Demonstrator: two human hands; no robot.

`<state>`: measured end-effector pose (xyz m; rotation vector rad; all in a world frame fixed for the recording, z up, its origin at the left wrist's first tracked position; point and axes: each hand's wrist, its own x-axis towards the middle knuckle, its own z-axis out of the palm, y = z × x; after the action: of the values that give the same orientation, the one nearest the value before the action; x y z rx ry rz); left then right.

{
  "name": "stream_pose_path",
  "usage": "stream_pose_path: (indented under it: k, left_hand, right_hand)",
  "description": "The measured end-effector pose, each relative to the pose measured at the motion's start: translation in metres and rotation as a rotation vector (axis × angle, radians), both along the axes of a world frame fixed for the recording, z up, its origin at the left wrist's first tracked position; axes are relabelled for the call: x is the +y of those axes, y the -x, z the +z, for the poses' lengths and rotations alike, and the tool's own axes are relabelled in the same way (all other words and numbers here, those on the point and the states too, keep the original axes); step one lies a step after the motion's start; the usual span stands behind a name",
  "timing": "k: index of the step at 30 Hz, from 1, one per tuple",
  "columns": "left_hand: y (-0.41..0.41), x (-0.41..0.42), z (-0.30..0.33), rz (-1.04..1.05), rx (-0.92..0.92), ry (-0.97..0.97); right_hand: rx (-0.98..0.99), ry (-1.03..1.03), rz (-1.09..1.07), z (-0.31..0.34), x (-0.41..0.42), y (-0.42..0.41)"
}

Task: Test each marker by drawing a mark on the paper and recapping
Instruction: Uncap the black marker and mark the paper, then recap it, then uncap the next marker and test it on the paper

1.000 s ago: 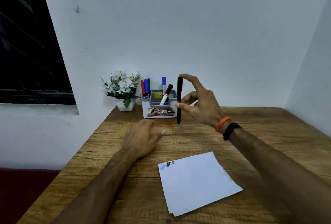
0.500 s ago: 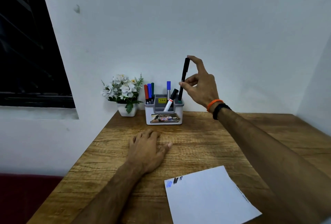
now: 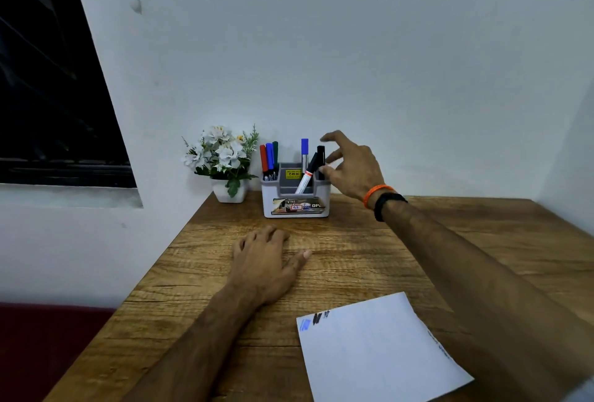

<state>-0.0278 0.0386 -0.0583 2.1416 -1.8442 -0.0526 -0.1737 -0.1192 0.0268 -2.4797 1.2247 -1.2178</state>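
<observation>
Wooden surface (image 3: 369,241) against white wall. Black marker (image 3: 320,160), airborne a second ago, is now standing in the organizer (image 3: 295,205); right hand (image 3: 350,170) spreading off it, left hand (image 3: 263,260) resting flat. Next marker likely due.

Markers (image 3: 270,157) stand in the holder (image 3: 295,205), flowerpot (image 3: 229,192) left, paper (image 3: 379,350) before it.

White paper sheet (image 3: 376,350): lower corner cut off by the bottom edge.
Black capped marker (image 3: 320,157): lower barrel hidden inside the grey plastic desk organiser (image 3: 295,205).
Organiser labels: print too small to read.
Right hand (image 3: 350,167): contact with the marker indeterminate.
</observation>
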Motion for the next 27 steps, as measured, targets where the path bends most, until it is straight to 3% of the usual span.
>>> stream_pose_path:
  k: [4,7,13,20,27]
  left_hand:
    - [0.000,0.001,0.001,0.004,0.003,-0.009]
    - [0.001,0.001,0.002,0.007,-0.001,-0.011]
    - [0.001,0.002,0.001,0.010,-0.008,0.012]
    - [0.001,0.000,0.000,0.019,-0.007,0.014]
    - [0.001,-0.001,-0.002,0.023,0.002,0.014]
  right_hand:
    - [-0.124,0.134,-0.014,0.002,0.011,-0.012]
    - [-0.120,0.106,0.072,-0.002,0.022,-0.029]
    - [0.006,-0.011,0.124,-0.002,0.028,-0.068]
    - [0.268,0.010,0.084,0.008,0.019,-0.092]
    - [-0.017,0.002,0.168,0.002,0.021,-0.098]
